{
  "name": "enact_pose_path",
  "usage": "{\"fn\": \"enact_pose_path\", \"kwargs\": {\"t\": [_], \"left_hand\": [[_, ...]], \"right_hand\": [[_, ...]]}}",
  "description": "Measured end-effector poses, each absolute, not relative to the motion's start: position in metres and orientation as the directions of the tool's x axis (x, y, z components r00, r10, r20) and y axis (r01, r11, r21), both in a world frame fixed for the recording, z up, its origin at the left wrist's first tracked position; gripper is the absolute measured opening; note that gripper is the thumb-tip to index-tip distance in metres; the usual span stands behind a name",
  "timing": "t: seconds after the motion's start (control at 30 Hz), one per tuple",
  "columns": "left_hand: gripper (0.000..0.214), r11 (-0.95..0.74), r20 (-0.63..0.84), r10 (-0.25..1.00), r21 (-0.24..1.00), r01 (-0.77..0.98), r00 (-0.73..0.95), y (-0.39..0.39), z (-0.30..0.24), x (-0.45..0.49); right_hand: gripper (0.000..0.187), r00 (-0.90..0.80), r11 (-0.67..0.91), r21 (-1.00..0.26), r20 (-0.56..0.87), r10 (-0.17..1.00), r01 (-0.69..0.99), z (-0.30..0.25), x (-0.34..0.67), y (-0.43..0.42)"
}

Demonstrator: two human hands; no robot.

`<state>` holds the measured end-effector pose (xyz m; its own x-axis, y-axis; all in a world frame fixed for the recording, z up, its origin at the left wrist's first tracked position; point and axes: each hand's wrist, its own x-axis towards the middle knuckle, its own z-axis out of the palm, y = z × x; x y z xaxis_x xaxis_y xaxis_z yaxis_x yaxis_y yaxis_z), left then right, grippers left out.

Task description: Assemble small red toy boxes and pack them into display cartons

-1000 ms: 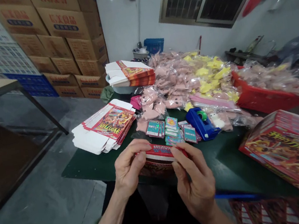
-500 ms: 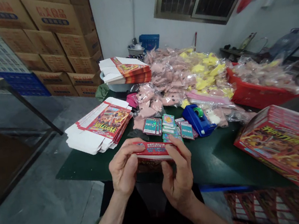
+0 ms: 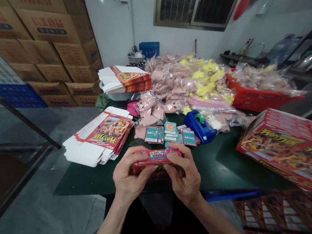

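A red printed cardboard box [image 3: 157, 156] is held between my two hands at the table's near edge, its narrow end facing up. My left hand [image 3: 131, 173] grips its left side, fingers along the top and thumb on the near edge. On the right end, my right hand [image 3: 184, 171] pinches it the same way. Just beyond the box lie small piles of cards [image 3: 171, 130]. A blue tape dispenser [image 3: 200, 126] with green tape stands to their right. The lower part of the box is dim and partly hidden by my hands.
Flattened boxes [image 3: 100, 135] are stacked at the left, with another stack [image 3: 125, 78] behind. Bagged pink and yellow plush toys [image 3: 185, 79] heap at the back. A red basket [image 3: 254, 96] holds more. Finished-looking red boxes [image 3: 297, 142] stand at right; several more [image 3: 284, 211] sit below.
My left thumb has moved right along the box's near edge, and the top end now looks flatter and closed. The whole view has shifted slightly.
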<state>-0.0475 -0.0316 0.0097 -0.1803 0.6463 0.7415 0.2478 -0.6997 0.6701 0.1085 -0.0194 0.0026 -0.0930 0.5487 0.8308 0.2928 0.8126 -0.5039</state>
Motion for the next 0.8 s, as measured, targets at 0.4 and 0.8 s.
{"fn": "enact_pose_path", "kwargs": {"t": [0.4, 0.8], "left_hand": [[0.037, -0.691, 0.751, 0.655, 0.642, 0.332, -0.088, -0.028, 0.012, -0.045], [0.029, -0.638, 0.789, 0.557, 0.606, 0.475, -0.258, -0.035, 0.022, -0.039]], "right_hand": [[0.031, -0.091, 0.844, -0.501, 0.847, 0.523, 0.191, -0.007, 0.109, -0.011], [0.057, -0.061, 0.728, -0.597, 0.758, 0.65, 0.335, -0.001, 0.141, 0.007]]}}
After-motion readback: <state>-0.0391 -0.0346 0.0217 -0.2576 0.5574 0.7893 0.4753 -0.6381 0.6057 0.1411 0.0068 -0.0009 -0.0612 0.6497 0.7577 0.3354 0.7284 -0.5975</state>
